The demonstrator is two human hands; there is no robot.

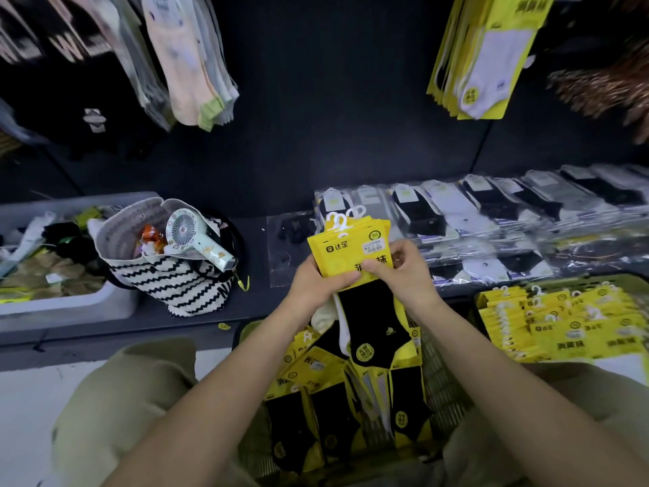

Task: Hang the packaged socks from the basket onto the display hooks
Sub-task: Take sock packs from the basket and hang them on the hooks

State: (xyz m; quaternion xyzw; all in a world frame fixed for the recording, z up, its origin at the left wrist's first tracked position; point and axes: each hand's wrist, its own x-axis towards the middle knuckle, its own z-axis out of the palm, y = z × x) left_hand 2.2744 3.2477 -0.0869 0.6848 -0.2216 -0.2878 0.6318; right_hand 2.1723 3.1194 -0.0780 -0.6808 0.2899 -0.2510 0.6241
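A stack of yellow sock packs with white plastic hangers on top and black socks below is held upright in front of me. My left hand grips its left side and my right hand pinches its front on the right. Below my arms a basket holds several more yellow packs of black socks. On the dark wall above, yellow packs with white socks hang at the upper right, and pale socks in clear bags hang at the upper left.
A striped tote bag with a small fan stands on the shelf to the left, beside a grey bin of loose items. Clear-bagged socks lie along the shelf. A second basket of yellow packs sits at the right.
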